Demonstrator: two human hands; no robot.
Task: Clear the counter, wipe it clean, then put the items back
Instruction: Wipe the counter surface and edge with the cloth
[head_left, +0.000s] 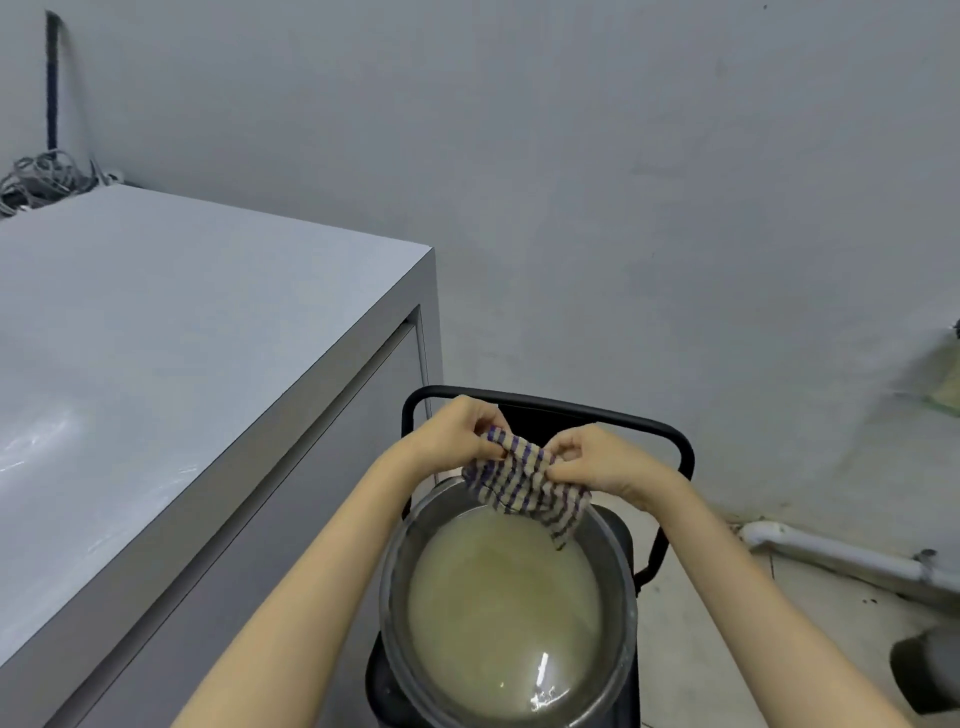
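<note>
so both hands are up over the basin, each one pinching the striped cloth from its own side. the left hand has its fingers curled tight into the bunched top edge, and the right hand grips the other end the same way, knuckles up, the two hands close together with the fabric scrunched between them. the cloth, beige with purple stripes, hangs down from their grip, and its lowest corner dangles just inside the far rim of the metal basin; i cannot tell whether that corner touches the water. the basin holds cloudy, yellowish water with a glint of light on it, and it sits on a black frame whose curved bar shows behind the hands. to the left stands the grey table, its top showing some shiny streaks near the left edge. a tangle of cables lies at its far corner against the wall. a white pipe runs along the floor on the right
</note>
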